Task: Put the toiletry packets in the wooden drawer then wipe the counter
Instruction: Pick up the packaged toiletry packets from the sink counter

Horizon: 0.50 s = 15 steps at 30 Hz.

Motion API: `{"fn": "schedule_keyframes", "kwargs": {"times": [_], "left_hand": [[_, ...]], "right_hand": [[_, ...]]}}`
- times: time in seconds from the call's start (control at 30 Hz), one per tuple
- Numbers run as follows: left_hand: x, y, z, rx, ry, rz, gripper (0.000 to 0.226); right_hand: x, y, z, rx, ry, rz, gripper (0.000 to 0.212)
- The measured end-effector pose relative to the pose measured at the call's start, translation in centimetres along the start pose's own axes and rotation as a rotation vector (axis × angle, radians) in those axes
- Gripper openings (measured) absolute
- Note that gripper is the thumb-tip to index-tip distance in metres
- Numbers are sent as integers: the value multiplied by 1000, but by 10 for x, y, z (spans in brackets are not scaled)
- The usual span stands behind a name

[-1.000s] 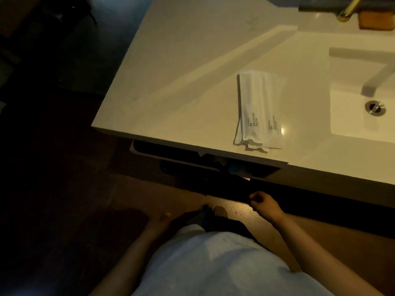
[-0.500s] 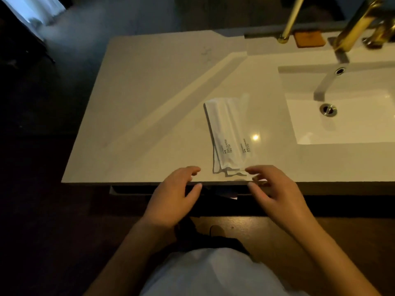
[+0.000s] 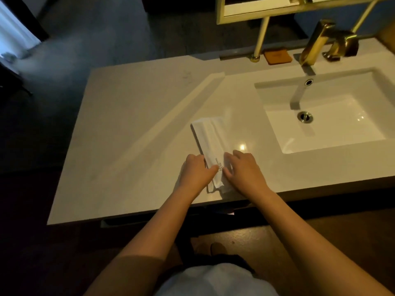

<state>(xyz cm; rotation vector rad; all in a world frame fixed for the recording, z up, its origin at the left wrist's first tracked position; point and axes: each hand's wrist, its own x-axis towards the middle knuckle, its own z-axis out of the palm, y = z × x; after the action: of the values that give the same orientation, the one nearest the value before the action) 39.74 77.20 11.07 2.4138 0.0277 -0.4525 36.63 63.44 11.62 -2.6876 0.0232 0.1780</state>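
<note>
A small stack of long white toiletry packets (image 3: 210, 138) lies on the pale counter (image 3: 136, 129), near its front edge. My left hand (image 3: 195, 170) presses against the stack's left side, thumb on the top packet. My right hand (image 3: 243, 170) rests on the stack's right side, fingers curled over the near end. Both hands squeeze the packets between them. Under the counter's front edge the drawer (image 3: 119, 221) shows as a dark, slightly open slot; its inside is hidden.
A white sink basin (image 3: 333, 116) with a metal drain is sunk into the counter on the right. A gold faucet (image 3: 320, 39) and a brown soap dish (image 3: 277, 55) stand at the back. Gold mirror posts rise behind. Dark floor lies to the left.
Both hands rose from below the counter, reached over its front edge and closed in on the packets from either side. The camera view lifted toward the sink and faucet.
</note>
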Motion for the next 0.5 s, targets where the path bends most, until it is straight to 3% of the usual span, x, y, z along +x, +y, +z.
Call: {"fn": "schedule_keyframes", "kwargs": {"times": [0.1,0.23,0.4,0.5], "left_hand": [[-1,-1,4,-146,-11,-56,19],[4,1,2,-462,-114,-233,38],[0,-1,4,-675,-176,-359,42],[-5,-4,2,-769,-241,-392,43]], "right_hand": [[-6,-6,5,54,1,4,30],[-10,-12,8,242,47,72,21],[-14,-5,4,558,62,279,21],[-15,3,2,643,37,368,34]]}}
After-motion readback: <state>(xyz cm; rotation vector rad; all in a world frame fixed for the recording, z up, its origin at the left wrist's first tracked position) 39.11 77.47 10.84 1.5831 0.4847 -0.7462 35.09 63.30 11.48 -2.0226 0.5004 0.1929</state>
